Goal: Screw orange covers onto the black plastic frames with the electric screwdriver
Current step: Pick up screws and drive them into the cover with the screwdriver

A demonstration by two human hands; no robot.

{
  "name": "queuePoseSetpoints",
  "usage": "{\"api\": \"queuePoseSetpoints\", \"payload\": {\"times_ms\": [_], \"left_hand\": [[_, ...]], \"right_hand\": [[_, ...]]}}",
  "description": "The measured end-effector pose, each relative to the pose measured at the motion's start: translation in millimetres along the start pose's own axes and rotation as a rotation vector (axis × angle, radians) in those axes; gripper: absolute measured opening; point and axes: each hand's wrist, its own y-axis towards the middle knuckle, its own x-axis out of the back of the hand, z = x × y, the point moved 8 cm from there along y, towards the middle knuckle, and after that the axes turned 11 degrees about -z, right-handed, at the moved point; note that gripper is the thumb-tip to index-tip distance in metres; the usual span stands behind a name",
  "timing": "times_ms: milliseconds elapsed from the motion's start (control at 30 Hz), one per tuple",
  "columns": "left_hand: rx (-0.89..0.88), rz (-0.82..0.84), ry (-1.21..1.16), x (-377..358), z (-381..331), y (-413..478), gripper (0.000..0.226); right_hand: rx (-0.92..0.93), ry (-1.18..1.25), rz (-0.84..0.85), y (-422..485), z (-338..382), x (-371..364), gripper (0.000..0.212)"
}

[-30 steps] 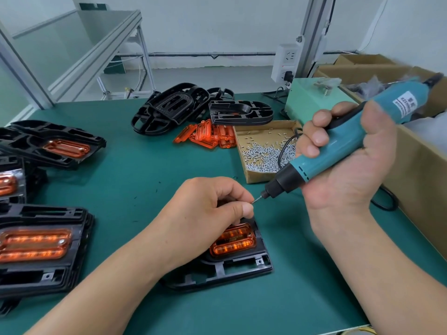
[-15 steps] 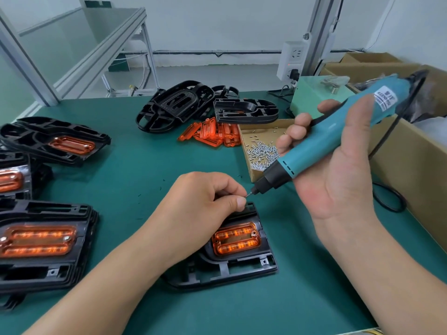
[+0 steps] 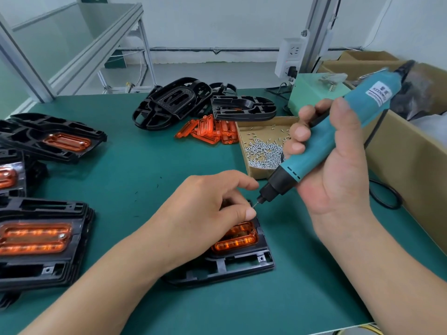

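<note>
Head view: green work mat (image 3: 145,177) seen from above, both forearms reaching in from the near edge.
Right hand (image 3: 338,170): clamped round the teal barrel of the electric screwdriver (image 3: 321,143), thumb laid along the near side, fingers curled over the far side.
Screwdriver pose: held aslant above the mat, black nose down and to the left, bit tip just beside the left thumb, labelled end up toward the right.
Left hand (image 3: 208,209): curled over the far end of the orange cover (image 3: 238,241), thumb tip and fingertips drawn close together at the bit. Something thin and metallic there, too small to name. Whether pinched or not, impossible to tell.
Cover position: seated in the black frame (image 3: 229,269), partly hidden under the left hand.
Frame position: flat on the mat, between the two forearms, toward the near edge.
Screws (image 3: 263,151): heaped in an open cardboard tray (image 3: 243,134), just behind the right fingers.
Loose covers (image 3: 208,129): orange, piled just left of the tray.
Bare frames (image 3: 174,102): black, heaped at the far side of the mat.
Finished stacks (image 3: 36,238): frames with covers fitted, along the left edge.
Carton (image 3: 399,160): large, brown, at the right edge.
</note>
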Motion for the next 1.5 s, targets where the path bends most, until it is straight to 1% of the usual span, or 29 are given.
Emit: {"api": "queuePoseSetpoints", "payload": {"times_ms": [133,267,367,433,533,600,667,800,967,1133,1500], "left_hand": [[-0.028,0.038,0.014,4,0,0,0.034],[-0.054,-0.011,0.013,15,2,2,0.028],[-0.073,-0.026,0.099,22,6,5,0.031],[-0.091,0.043,0.227,22,10,6,0.038],[-0.068,0.225,0.399,16,23,3,0.055],[-0.042,0.298,0.418,11,28,0,0.060],[-0.024,0.319,0.421,7,29,-1,0.056],[0.041,0.258,0.414,3,28,3,0.044],[0.094,0.213,0.430,-3,28,7,0.040],[0.130,0.195,0.403,-2,31,8,0.042],[0.117,0.194,0.406,-3,32,8,0.044]], "right_hand": [[0.020,-0.034,0.006,1,0,1,0.015],[0.029,-0.016,0.020,3,3,1,0.017],[0.029,-0.020,0.029,4,4,1,0.019],[0.023,-0.017,0.030,4,3,1,0.019],[0.024,-0.027,0.028,4,3,2,0.019],[0.025,-0.047,0.033,4,3,1,0.019],[0.030,-0.073,0.036,4,3,1,0.019],[0.030,-0.108,0.048,3,2,-1,0.018],[0.033,-0.152,0.080,0,1,-7,0.017],[0.067,-0.209,0.101,-5,1,-14,0.017],[0.113,-0.265,0.158,-12,3,-24,0.018]]}}
